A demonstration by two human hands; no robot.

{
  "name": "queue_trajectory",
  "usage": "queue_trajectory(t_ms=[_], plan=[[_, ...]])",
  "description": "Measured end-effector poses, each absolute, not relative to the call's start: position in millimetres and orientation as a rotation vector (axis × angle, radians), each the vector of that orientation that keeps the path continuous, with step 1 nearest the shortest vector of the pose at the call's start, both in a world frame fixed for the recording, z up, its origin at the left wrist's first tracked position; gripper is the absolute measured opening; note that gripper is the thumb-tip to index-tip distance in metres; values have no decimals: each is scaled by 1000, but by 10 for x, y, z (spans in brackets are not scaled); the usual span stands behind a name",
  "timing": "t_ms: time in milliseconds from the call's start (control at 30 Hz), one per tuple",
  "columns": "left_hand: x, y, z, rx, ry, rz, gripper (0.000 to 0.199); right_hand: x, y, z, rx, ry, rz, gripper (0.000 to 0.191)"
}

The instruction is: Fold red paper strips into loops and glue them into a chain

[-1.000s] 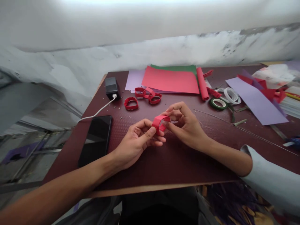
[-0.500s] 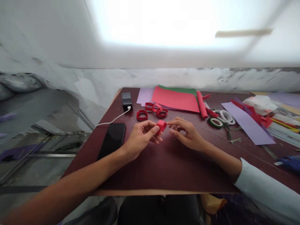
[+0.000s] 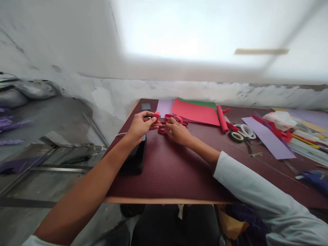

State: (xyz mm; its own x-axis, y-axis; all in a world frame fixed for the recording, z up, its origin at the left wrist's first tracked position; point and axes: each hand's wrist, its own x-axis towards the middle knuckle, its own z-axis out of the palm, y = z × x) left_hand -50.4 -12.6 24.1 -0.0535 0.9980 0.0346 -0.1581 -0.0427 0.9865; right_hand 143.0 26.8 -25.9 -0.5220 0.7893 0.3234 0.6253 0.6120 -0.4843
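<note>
A small red paper loop (image 3: 156, 116) is pinched between the thumb and fingers of my left hand (image 3: 143, 124), near the table's back left. My right hand (image 3: 176, 131) reaches to the red ring (image 3: 162, 129) lying on the table, its fingertips at the ring's right side. Whether those fingers grip it is hard to tell, as they partly cover it. Linked red rings (image 3: 183, 125) lie just behind my right hand.
Red sheets (image 3: 196, 112) lie at the back, with a red roll (image 3: 222, 118) beside them. Tape rolls (image 3: 237, 136), a purple sheet (image 3: 269, 138) and a blue tool (image 3: 314, 179) are to the right. A black phone (image 3: 134, 160) lies under my left forearm.
My left hand has moved left and away from me with the red loop. My right hand has moved left to the ring on the table. The view has shifted slightly.
</note>
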Motion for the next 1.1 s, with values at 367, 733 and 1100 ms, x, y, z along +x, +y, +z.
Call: queue_trajectory(t_ms=[367,733,1100], plan=[[-249,-308,57,1116,921,944,35,2248,-125,-146,-864,-1589,959,41],[-76,-474,36,1151,905,902,59,2114,-270,-210,-739,-1187,1608,44],[-37,-483,-29,1134,917,854,55,2131,-391,-198,-537,-1748,1380,24]])
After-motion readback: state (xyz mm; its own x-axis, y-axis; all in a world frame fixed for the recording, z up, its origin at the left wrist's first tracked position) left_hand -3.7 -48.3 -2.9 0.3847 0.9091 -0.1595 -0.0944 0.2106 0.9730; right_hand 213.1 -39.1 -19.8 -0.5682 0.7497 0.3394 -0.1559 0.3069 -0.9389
